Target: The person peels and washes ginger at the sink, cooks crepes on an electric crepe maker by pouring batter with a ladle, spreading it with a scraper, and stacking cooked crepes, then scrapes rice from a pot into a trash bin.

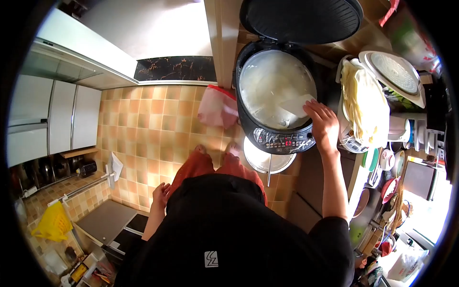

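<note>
Right arm: the upper arm lies beside the torso, inside a short black sleeve. The bare forearm extends forward from the elbow, almost straight ahead of the body. At the wrist, the right hand turns inward, to the left, and sits over the right-hand rim of the black electric pan. The fingers are closed on a flat white scraper, pinching it at its right end. The scraper projects leftward from the fingertips over the pale layer in the pan, within the near right part of the round cooking area. Whether the scraper touches that layer cannot be determined.

Left arm: lowered along the left side of the body. The left hand is beside the left thigh, clear of the pan, with its fingers relaxed and loosely bent, unclenched.

Surroundings: the pan's ribbed lid is raised at the far side. The control panel faces the person. A white bowl with a slim handle projecting from it is below the pan's near edge. Pale folded sheets lie to the right of the right hand.
</note>
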{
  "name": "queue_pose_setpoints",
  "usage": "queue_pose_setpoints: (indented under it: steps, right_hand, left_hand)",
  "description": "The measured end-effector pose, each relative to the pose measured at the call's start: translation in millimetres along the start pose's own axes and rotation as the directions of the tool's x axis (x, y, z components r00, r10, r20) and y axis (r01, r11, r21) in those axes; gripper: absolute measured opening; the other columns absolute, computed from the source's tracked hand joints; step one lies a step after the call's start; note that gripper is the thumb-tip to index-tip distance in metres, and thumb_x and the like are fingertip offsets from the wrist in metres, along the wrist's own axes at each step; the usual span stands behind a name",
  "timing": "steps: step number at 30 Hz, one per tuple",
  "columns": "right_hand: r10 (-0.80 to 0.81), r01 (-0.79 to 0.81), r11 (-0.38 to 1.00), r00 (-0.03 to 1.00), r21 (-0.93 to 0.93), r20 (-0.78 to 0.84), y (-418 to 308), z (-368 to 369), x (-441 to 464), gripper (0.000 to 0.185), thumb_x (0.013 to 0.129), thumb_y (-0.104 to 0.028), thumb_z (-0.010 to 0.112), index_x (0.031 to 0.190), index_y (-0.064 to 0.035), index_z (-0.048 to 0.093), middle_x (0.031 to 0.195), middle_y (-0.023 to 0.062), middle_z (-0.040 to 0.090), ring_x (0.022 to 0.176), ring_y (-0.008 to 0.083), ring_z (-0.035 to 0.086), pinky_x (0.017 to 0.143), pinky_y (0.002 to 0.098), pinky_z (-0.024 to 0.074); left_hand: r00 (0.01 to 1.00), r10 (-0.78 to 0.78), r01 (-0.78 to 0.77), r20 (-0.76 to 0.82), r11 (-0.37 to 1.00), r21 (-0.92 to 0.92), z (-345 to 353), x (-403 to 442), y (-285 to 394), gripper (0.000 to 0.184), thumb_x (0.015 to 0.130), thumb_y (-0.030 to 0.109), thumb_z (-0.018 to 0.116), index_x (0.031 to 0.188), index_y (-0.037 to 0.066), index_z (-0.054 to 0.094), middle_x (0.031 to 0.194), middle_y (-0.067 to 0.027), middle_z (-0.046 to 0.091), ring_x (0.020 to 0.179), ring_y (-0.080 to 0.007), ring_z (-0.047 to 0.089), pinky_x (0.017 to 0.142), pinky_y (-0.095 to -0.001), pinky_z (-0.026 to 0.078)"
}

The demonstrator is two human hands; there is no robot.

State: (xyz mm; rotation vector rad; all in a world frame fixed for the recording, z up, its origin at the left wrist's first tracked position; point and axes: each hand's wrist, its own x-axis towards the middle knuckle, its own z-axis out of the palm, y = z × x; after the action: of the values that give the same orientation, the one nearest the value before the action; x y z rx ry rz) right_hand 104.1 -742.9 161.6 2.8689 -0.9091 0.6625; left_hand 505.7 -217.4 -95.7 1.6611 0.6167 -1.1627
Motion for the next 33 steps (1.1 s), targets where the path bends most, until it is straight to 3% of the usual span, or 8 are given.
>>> queue_pose_setpoints:
  steps: [6, 11, 15, 18, 22, 25, 30, 33]
  right_hand:
    - [0.029, -0.026, 0.999, 0.992, 0.023, -0.125, 21.3, 40.8, 37.5, 0.034, 0.071, 0.004, 0.055, 0.100, -0.0061, 0.070, 0.107, 0.0104, 0.071, 0.108, 0.0279, 0.066, 0.093, 0.0403, 0.0521]
    - [-0.043, 0.043, 0.999, 0.994, 0.006, -0.100, 45.7, 79.3, 71.6, 0.034, 0.072, 0.003, 0.057, 0.102, -0.0068, 0.069, 0.108, 0.0103, 0.070, 0.109, 0.0277, 0.065, 0.096, 0.0406, 0.0513]
    - [0.078, -0.079, 0.996, 0.997, -0.040, -0.022, 44.1, 75.1, 67.9, 0.031, 0.075, 0.000, 0.059, 0.103, -0.0077, 0.070, 0.112, 0.0104, 0.069, 0.110, 0.0287, 0.064, 0.097, 0.0401, 0.0508]
    - [0.237, -0.233, 0.963, 0.971, -0.134, 0.017, 18.8, 57.7, 50.7, 0.032, 0.075, 0.000, 0.059, 0.104, -0.0076, 0.070, 0.111, 0.0109, 0.070, 0.107, 0.0294, 0.065, 0.095, 0.0395, 0.0514]
    - [0.505, -0.484, 0.838, 0.863, -0.253, 0.022, -30.7, 55.9, 18.1, 0.032, 0.076, 0.001, 0.057, 0.104, -0.0071, 0.070, 0.111, 0.0118, 0.069, 0.104, 0.0305, 0.066, 0.089, 0.0402, 0.0532]
    - [0.727, -0.686, 0.653, 0.686, -0.320, 0.012, -97.6, 58.2, 34.2, 0.030, 0.080, 0.001, 0.055, 0.105, -0.0077, 0.069, 0.110, 0.0108, 0.069, 0.100, 0.0304, 0.066, 0.086, 0.0396, 0.0536]
    - [0.860, -0.811, 0.466, 0.509, -0.353, -0.034, -163.5, 65.6, 76.1, 0.025, 0.086, -0.001, 0.058, 0.108, -0.0073, 0.069, 0.102, 0.0127, 0.070, 0.093, 0.0307, 0.066, 0.079, 0.0404, 0.0541]
    - [0.860, -0.842, 0.359, 0.466, -0.402, -0.206, -156.2, 67.1, 83.6, 0.023, 0.086, -0.005, 0.060, 0.108, -0.0091, 0.067, 0.087, 0.0104, 0.068, 0.080, 0.0286, 0.066, 0.072, 0.0399, 0.0529]
  left_hand:
    - [0.998, 0.010, -0.011, 0.063, 1.000, 0.014, 6.1, 38.1, 28.5, 0.046, 0.099, 0.019, 0.044, 0.140, -0.002, 0.039, 0.118, -0.0203, 0.062, 0.108, -0.0326, 0.062, 0.093, -0.0457, 0.053]
    - [0.999, -0.026, 0.023, 0.037, 0.997, 0.077, 15.7, 80.2, 79.3, 0.042, 0.098, 0.017, 0.045, 0.137, 0.000, 0.043, 0.109, -0.0176, 0.065, 0.096, -0.0306, 0.065, 0.083, -0.0434, 0.057]
    - [0.953, -0.228, 0.192, 0.197, 0.963, 0.186, -9.5, 195.8, 135.1, 0.038, 0.097, 0.019, 0.049, 0.130, 0.001, 0.050, 0.101, -0.0154, 0.068, 0.088, -0.0258, 0.067, 0.076, -0.0372, 0.057]
    - [0.940, -0.220, 0.147, 0.259, 0.950, 0.275, 28.0, 203.7, 205.9, 0.041, 0.096, 0.019, 0.048, 0.132, -0.001, 0.048, 0.108, -0.0166, 0.067, 0.090, -0.0258, 0.066, 0.080, -0.0379, 0.056]
    - [0.961, -0.164, 0.080, 0.222, 0.935, 0.345, 62.6, 208.6, 299.5, 0.047, 0.097, 0.018, 0.044, 0.139, -0.002, 0.040, 0.124, -0.0202, 0.059, 0.107, -0.0311, 0.063, 0.091, -0.0407, 0.054]
    - [0.967, -0.134, 0.028, 0.216, 0.900, 0.435, 87.9, 207.6, 357.1, 0.049, 0.097, 0.018, 0.043, 0.141, -0.002, 0.037, 0.131, -0.0220, 0.055, 0.117, -0.0341, 0.059, 0.096, -0.0429, 0.052]
    - [0.954, -0.161, 0.004, 0.253, 0.849, 0.528, 112.5, 250.1, 424.1, 0.048, 0.097, 0.017, 0.044, 0.141, -0.002, 0.037, 0.132, -0.0229, 0.054, 0.118, -0.0348, 0.058, 0.099, -0.0440, 0.051]
    - [0.938, -0.160, -0.027, 0.309, 0.851, 0.524, 136.2, 264.2, 439.2, 0.047, 0.098, 0.018, 0.046, 0.139, -0.003, 0.039, 0.133, -0.0228, 0.053, 0.120, -0.0346, 0.057, 0.099, -0.0433, 0.050]
